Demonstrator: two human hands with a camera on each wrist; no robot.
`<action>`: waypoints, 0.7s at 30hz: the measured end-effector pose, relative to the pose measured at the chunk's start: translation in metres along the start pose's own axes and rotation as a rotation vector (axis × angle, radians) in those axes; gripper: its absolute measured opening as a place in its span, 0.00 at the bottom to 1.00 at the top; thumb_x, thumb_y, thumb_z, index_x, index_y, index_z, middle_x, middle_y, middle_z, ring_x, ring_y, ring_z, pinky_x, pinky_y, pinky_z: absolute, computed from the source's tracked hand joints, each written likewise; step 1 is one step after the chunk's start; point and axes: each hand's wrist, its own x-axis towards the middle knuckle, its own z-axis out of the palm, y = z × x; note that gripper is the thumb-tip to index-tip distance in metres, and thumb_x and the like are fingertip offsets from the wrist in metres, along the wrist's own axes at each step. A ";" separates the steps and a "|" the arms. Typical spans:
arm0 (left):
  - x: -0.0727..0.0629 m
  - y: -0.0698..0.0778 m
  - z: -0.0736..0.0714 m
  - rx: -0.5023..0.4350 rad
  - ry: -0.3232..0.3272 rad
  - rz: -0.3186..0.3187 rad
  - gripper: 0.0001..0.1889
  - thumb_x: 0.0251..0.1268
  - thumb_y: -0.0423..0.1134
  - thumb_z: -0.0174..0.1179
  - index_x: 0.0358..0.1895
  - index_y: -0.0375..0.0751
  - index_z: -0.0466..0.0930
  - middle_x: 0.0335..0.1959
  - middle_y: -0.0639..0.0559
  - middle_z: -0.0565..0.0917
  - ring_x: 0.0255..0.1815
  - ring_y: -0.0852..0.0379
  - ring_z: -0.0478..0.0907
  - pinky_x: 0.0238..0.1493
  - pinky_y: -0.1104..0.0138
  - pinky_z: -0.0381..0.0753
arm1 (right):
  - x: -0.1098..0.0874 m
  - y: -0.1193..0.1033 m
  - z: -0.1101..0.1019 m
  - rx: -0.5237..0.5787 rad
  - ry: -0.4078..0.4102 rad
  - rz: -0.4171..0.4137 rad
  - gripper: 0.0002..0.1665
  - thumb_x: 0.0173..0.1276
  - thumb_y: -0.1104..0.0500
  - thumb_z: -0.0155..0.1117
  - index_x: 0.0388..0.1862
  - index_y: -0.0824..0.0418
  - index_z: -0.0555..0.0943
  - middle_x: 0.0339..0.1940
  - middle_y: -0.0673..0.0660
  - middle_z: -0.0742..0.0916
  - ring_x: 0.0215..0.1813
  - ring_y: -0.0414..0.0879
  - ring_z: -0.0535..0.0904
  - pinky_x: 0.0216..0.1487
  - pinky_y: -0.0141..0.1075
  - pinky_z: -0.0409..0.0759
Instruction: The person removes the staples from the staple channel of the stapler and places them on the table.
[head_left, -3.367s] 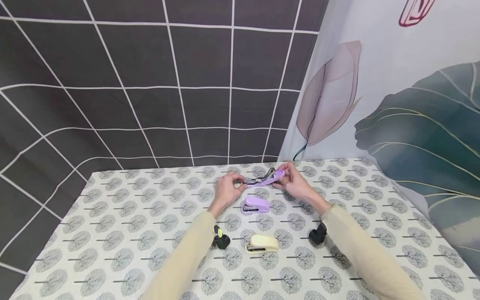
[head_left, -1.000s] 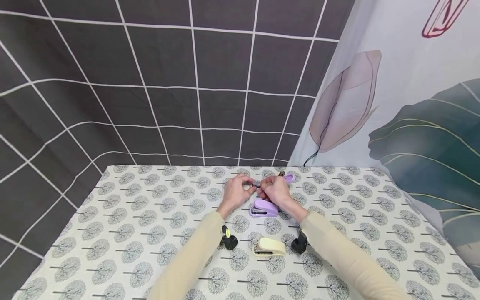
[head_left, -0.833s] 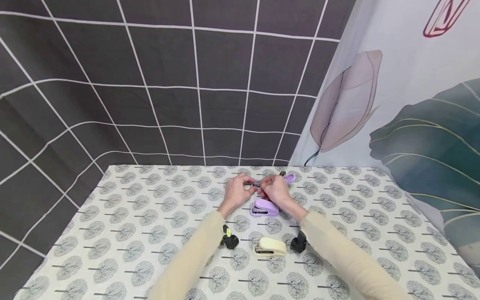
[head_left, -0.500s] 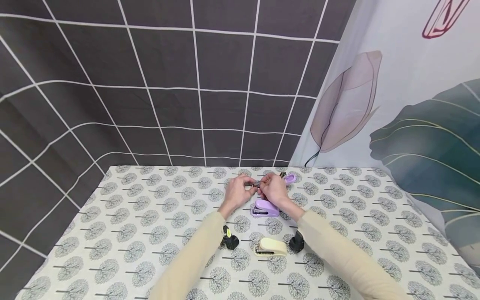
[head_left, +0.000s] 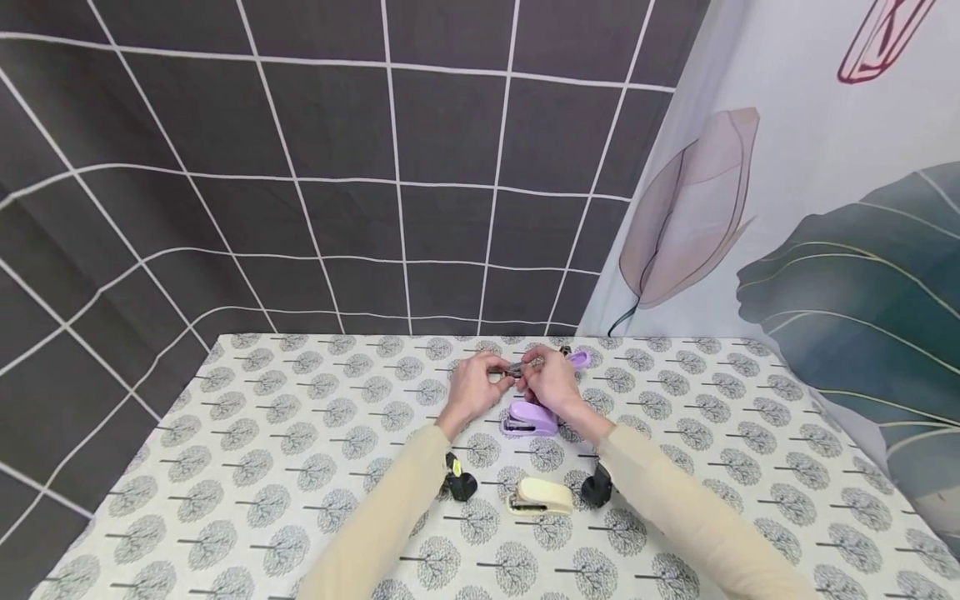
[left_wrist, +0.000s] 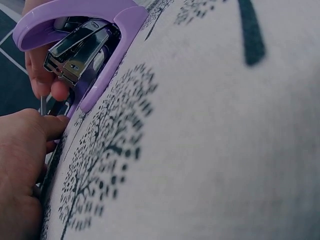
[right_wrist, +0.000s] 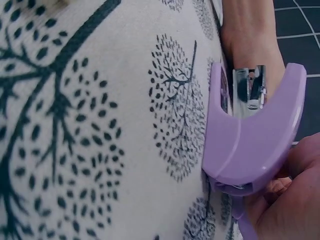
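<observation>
A purple stapler (head_left: 581, 359) lies opened out at the far side of the table, mostly hidden behind my hands. My left hand (head_left: 472, 387) pinches its metal front end. Close beside it, my right hand (head_left: 551, 379) pinches a thin silvery strip (left_wrist: 43, 104) over the stapler's metal channel (head_left: 514, 368); its exact kind is too small to tell. Just nearer than the hands stands a second purple stapler (head_left: 529, 419), its metal nose pointing left, touched by neither hand as far as I can see. It fills much of both wrist views.
A cream stapler (head_left: 540, 497) rests nearer on the tree-print tablecloth (head_left: 300, 467), between my forearms. Black wrist cameras (head_left: 461, 485) hang below both sleeves. Behind the table's back edge hangs a dark curtain with white grid lines (head_left: 337, 217); a leaf-print curtain (head_left: 690, 217) hangs at the right.
My right hand has left the opened stapler's purple cover and moved left to the metal channel by my left fingers. Over the last second its fingers shift only slightly.
</observation>
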 end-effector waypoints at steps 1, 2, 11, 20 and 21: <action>0.000 0.000 0.000 0.001 0.005 0.003 0.11 0.57 0.39 0.73 0.43 0.45 0.88 0.49 0.52 0.86 0.50 0.49 0.82 0.55 0.55 0.75 | 0.000 -0.001 -0.002 0.009 0.003 0.002 0.07 0.70 0.72 0.57 0.46 0.71 0.77 0.21 0.61 0.85 0.15 0.42 0.77 0.18 0.32 0.77; 0.000 0.000 0.000 0.002 0.009 0.006 0.11 0.57 0.39 0.73 0.43 0.45 0.88 0.49 0.52 0.86 0.49 0.49 0.82 0.55 0.55 0.75 | 0.000 -0.002 -0.003 0.019 0.005 0.003 0.08 0.70 0.72 0.57 0.47 0.72 0.77 0.22 0.62 0.85 0.15 0.43 0.77 0.17 0.32 0.76; 0.000 0.000 0.001 -0.012 0.011 0.015 0.11 0.57 0.39 0.73 0.44 0.44 0.88 0.45 0.53 0.86 0.44 0.52 0.82 0.51 0.57 0.76 | -0.006 -0.012 -0.028 0.065 0.001 -0.015 0.08 0.73 0.71 0.56 0.49 0.71 0.75 0.25 0.63 0.87 0.17 0.49 0.79 0.16 0.36 0.77; 0.000 0.000 0.002 -0.017 -0.015 -0.028 0.11 0.58 0.40 0.73 0.44 0.45 0.88 0.51 0.51 0.85 0.50 0.49 0.81 0.58 0.53 0.73 | -0.010 -0.010 -0.067 0.142 0.021 -0.014 0.12 0.74 0.69 0.56 0.53 0.73 0.73 0.27 0.62 0.88 0.19 0.48 0.81 0.18 0.37 0.79; 0.000 0.000 0.002 -0.016 -0.017 -0.028 0.11 0.58 0.40 0.73 0.44 0.45 0.88 0.52 0.51 0.85 0.50 0.49 0.81 0.59 0.53 0.73 | -0.011 -0.009 -0.071 0.154 0.024 -0.002 0.12 0.74 0.69 0.56 0.53 0.74 0.73 0.27 0.62 0.88 0.19 0.48 0.81 0.18 0.37 0.79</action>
